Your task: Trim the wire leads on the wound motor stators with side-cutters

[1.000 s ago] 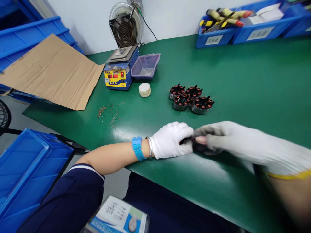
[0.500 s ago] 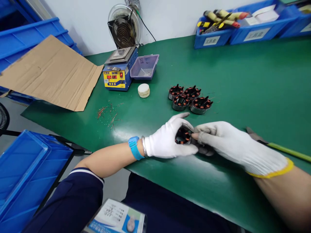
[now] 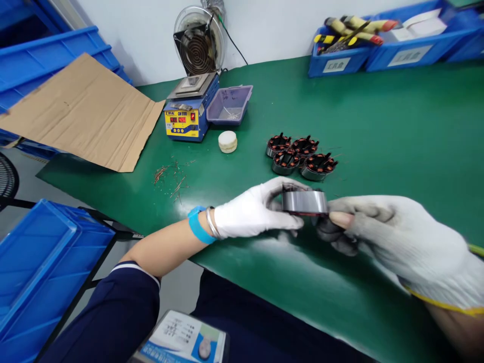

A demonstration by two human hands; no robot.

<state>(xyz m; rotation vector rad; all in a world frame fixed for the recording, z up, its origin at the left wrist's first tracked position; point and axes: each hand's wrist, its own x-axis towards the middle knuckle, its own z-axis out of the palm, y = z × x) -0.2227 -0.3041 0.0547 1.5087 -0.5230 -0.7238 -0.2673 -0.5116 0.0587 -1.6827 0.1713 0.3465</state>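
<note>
Both my hands wear white gloves with greyed fingers. My left hand (image 3: 257, 209) curls around the left side of a motor stator (image 3: 304, 201), held up above the table. The stator is turned on its side, so its shiny steel rim faces me. At its right edge, the closed fingers of my right hand (image 3: 389, 232) pinch it; whether a wire is also between them cannot be seen. Beyond my hands stand several more stators (image 3: 317, 166) with copper windings and black plastic posts, loose wire ends sticking out.
Copper wire scraps (image 3: 170, 179) lie on the green table (image 3: 397, 136). Farther back are a round white tin (image 3: 227, 142), a blue-yellow heated unit (image 3: 185, 123), a purple tray (image 3: 230, 103) and a fan (image 3: 198, 48). Cardboard (image 3: 86, 111) leans at left; blue tool bins (image 3: 336, 63) line the back.
The stator has been tipped from showing its open, wound face to showing its steel rim. My right hand has shifted right and slightly down, and the view has turned a little.
</note>
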